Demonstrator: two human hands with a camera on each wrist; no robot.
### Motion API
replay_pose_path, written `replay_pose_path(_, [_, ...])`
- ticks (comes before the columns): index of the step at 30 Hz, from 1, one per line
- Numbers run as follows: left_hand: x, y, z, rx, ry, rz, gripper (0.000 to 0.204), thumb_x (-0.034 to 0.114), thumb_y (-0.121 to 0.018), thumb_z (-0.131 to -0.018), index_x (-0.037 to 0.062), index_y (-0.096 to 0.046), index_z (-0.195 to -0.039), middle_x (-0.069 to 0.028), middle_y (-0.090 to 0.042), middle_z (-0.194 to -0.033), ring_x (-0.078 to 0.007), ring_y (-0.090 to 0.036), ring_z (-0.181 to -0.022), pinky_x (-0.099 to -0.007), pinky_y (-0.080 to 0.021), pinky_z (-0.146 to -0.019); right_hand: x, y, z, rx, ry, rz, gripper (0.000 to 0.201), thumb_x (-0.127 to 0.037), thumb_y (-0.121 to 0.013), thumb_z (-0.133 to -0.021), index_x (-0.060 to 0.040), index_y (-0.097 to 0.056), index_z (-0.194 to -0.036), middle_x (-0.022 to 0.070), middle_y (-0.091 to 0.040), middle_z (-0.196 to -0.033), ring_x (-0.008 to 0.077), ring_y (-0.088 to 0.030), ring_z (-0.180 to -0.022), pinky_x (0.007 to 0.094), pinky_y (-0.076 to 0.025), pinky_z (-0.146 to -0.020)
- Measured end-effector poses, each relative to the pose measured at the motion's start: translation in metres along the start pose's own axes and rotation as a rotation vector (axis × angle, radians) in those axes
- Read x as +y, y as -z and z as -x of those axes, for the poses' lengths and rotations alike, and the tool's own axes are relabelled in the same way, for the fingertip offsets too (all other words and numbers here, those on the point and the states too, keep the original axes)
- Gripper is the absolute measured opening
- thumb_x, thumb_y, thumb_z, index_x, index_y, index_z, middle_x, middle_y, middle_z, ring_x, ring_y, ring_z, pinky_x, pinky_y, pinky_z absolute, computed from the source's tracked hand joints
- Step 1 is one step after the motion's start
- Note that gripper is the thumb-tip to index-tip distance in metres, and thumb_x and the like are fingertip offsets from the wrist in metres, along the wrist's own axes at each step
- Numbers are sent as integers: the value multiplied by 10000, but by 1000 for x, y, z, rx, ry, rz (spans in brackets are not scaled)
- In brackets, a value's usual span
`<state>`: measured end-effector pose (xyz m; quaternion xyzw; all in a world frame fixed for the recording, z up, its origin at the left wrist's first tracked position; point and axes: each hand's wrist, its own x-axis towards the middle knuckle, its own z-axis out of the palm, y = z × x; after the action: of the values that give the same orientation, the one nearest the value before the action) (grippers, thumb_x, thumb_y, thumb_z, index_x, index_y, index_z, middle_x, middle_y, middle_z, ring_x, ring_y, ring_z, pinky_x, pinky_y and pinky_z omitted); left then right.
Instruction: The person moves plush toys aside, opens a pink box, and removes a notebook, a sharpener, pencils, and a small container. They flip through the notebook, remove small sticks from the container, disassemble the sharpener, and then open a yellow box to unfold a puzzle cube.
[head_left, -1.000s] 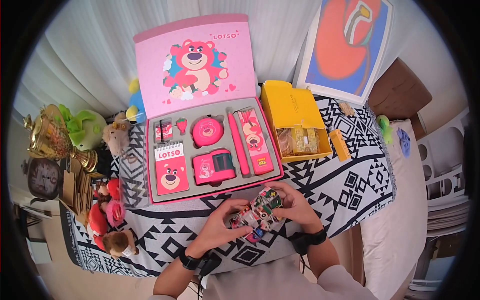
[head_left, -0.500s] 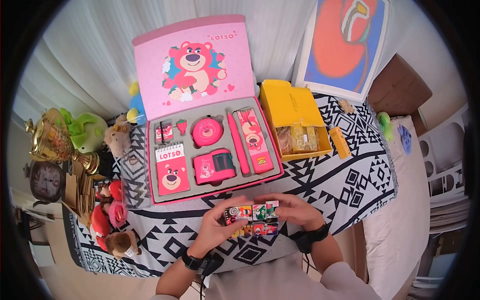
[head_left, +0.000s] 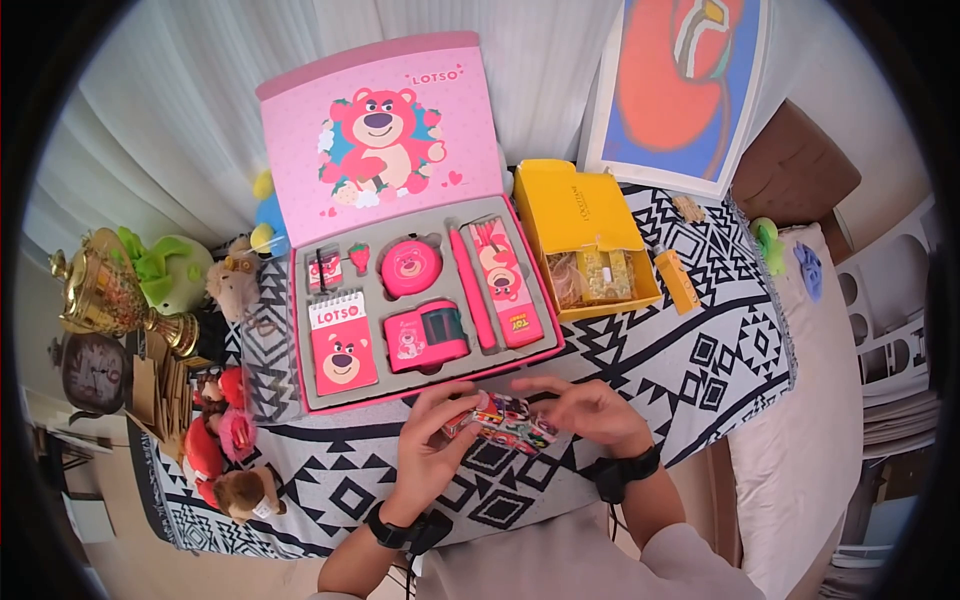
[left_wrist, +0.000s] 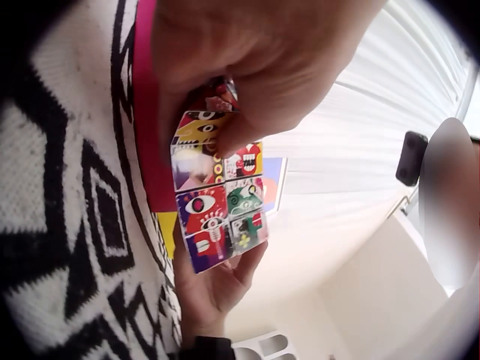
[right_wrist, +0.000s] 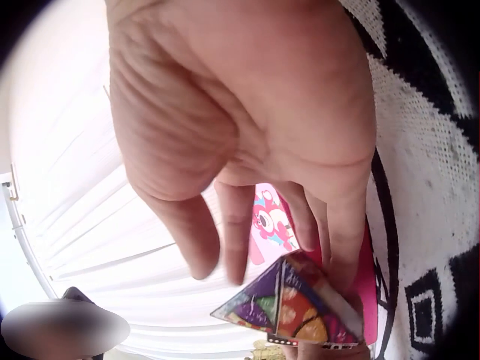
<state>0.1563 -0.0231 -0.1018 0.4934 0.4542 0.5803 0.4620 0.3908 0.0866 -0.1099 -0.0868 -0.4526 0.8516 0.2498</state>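
My left hand (head_left: 432,445) pinches one end of a folding picture cube (head_left: 505,420), a jointed block printed with colourful cartoon faces, above the front of the patterned cloth. In the left wrist view, thumb and fingers grip the upper part of the folding picture cube (left_wrist: 210,206), whose printed panels are stretched into a long block. Beside its other end is my right hand (head_left: 598,415), fingers extended and thumb held apart. From the right wrist, the folding picture cube (right_wrist: 289,304) shows a pointed, triangular end close to the fingertips of the right hand (right_wrist: 255,112).
Behind the hands stands an open pink gift box (head_left: 400,395) with a notepad, sharpener and pencils. To its right sits a yellow box (head_left: 580,210) near a small orange carton (head_left: 676,282). Plush toys (head_left: 240,490) and a gold trophy (head_left: 105,285) line the left side.
The picture cube has been turned and refolded from a flat, wide spread into a narrow slanted block. My right hand has loosened its hold, its fingers straightening, while the left keeps its grip.
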Motion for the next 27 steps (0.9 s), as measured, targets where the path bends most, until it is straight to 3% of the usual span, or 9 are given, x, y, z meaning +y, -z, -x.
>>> replay_pose_path(3, [1, -1, 3, 130, -53, -139, 381, -89, -677, -819, 35, -654, -1178, -112, -522, -1272, -211, -545, -1162, -306, -475, -946, 0, -11, -4, 145, -214, 62, 588, 5, -709, -825, 4, -472, -1363, 189, -428, -1432, 269, -546, -1212, 370, -493, -939])
replay_pose_path(6, [-5, -1, 7, 100, -174, -315, 470, -59, -715, -795, 45, -621, -1244, -117, -495, -1304, -224, -529, -1183, -322, -465, -959, 6, -11, -5, 4, -327, 116, 717, 30, -679, -856, -9, -291, -1458, 148, -444, -1405, 233, -587, -1142, 320, -524, -862])
replay_pose_path(10, [7, -12, 7, -49, -61, 41, 636, -51, -659, -828, 44, -439, -1417, -129, -426, -1391, -266, -443, -1295, -363, -357, -1080, 3, -6, -7, 108, -388, 279, 685, -60, -725, -851, 11, -342, -1414, 125, -498, -1338, 193, -604, -1092, 296, -545, -777])
replay_pose_path(11, [7, -12, 8, -72, -9, 256, 679, -55, -629, -843, 40, -370, -1463, -133, -399, -1426, -277, -404, -1340, -376, -311, -1119, 14, 10, -1, 127, -344, 106, 721, -123, -759, -828, 8, -347, -1405, 116, -516, -1310, 184, -606, -1082, 294, -549, -763])
replay_pose_path(13, [1, -9, 10, -140, -17, 201, 684, -80, -540, -876, 30, -282, -1500, -138, -347, -1490, -286, -337, -1399, -384, -233, -1156, 20, 13, 0, 143, -296, -69, 761, -186, -794, -806, 5, -352, -1396, 107, -534, -1281, 174, -609, -1073, 292, -553, -749])
replay_pose_path(15, [-10, -5, 10, -248, 86, -40, 732, -38, -609, -880, 69, -260, -1514, -142, -292, -1533, -276, -359, -1390, -384, -336, -1120, 22, 7, -2, 231, -185, 45, 852, -289, -835, -753, -5, -353, -1396, 105, -521, -1289, 177, -590, -1109, 295, -538, -827])
replay_pose_path(19, [-7, -4, 9, -302, 71, 36, 681, -39, -709, -828, 53, -381, -1418, -135, -255, -1538, -254, -415, -1349, -368, -443, -1052, 11, -8, -6, 140, -96, 72, 904, -236, -871, -708, -12, -346, -1408, 105, -490, -1324, 184, -546, -1171, 306, -500, -927])
replay_pose_path(22, [-3, -8, 7, -211, 120, -136, 656, 63, -899, -635, 53, -437, -1101, -145, -361, -1419, -257, -470, -1294, -386, -502, -998, 10, -11, -7, 80, -279, 175, 934, -84, -886, -659, -19, -348, -1420, 97, -446, -1388, 186, -502, -1221, 318, -443, -1013])
replay_pose_path(27, [-19, -13, 10, -182, 77, -167, 756, 135, -925, -611, 58, -401, -1150, -143, -360, -1400, -265, -508, -1232, -383, -514, -977, 7, -22, -12, -6, -263, 394, 905, -70, -861, -684, -49, -357, -1435, 90, -458, -1376, 193, -476, -1248, 334, -404, -1048])
